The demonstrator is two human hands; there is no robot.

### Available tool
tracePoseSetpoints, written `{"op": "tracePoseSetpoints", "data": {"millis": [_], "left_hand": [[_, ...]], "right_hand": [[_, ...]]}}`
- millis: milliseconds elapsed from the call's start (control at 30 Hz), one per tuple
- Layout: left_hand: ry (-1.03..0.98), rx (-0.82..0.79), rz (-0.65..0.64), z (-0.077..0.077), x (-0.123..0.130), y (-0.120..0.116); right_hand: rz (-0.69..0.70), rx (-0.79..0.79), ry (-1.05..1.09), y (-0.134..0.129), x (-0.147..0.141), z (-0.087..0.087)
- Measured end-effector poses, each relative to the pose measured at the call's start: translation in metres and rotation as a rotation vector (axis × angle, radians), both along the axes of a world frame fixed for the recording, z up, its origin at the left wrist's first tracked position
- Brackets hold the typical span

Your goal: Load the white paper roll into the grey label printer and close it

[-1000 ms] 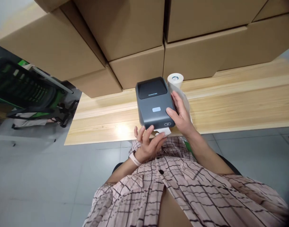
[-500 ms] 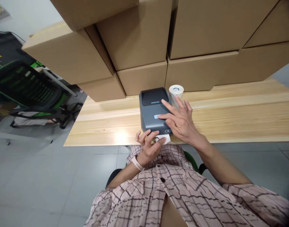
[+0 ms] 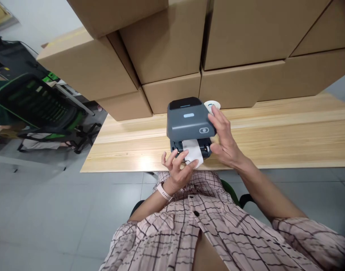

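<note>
A dark grey label printer (image 3: 186, 126) stands on the wooden table with its lid partly raised, its black inside showing at the front. A white paper strip (image 3: 193, 149) comes out of that gap toward me. My left hand (image 3: 178, 169) pinches the strip's end between thumb and finger, other fingers spread. My right hand (image 3: 224, 141) is at the lid's right side, fingers apart, fingertips by the lid's edge. Behind my right fingers, a white roll (image 3: 212, 104) stands upright beside the printer, mostly hidden.
Stacked cardboard boxes (image 3: 172, 88) line the back of the wooden table (image 3: 288, 139). A black and green mesh chair (image 3: 34, 101) is at the left, with part of a person beyond it. The table's front edge lies close to my body.
The printer's lid has swung up from closed, baring the inside and more of the paper strip. My right hand has moved from the lid's top to its right side.
</note>
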State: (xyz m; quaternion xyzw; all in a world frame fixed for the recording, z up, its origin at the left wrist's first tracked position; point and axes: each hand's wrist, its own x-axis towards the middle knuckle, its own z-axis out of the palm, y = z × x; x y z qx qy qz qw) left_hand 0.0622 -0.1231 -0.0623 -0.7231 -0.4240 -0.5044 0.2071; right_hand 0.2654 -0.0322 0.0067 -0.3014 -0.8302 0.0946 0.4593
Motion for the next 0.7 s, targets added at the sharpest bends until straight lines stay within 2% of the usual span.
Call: {"op": "tracePoseSetpoints", "data": {"millis": [133,200,267,367,433,567,633,700], "left_hand": [[-0.035,-0.034,-0.051,0.004,-0.008,0.004],[-0.134,-0.077,-0.102,0.01,-0.016,0.011],[-0.285,-0.153,-0.096,0.019,-0.025,0.025],[-0.557,-0.418,-0.053,0.032,-0.039,0.06],[-0.729,-0.66,-0.12,0.038,-0.047,0.086],[-0.912,-0.986,-0.386,0.04,-0.054,0.124],[-0.928,-1.048,-0.491,0.038,-0.054,0.131],[-0.931,-1.06,-0.526,0.036,-0.055,0.133]], "right_hand": [[-0.017,0.099,-0.036,0.046,-0.013,0.028],[-0.048,0.131,-0.024,0.074,-0.021,0.043],[-0.062,0.16,0.016,0.1,-0.029,0.059],[-0.112,0.132,0.07,0.128,-0.044,0.082],[-0.172,0.062,0.063,0.144,-0.053,0.095],[-0.255,0.018,0.0,0.167,-0.061,0.11],[-0.277,0.083,-0.023,0.167,-0.059,0.111],[-0.252,0.163,-0.054,0.155,-0.054,0.107]]}}
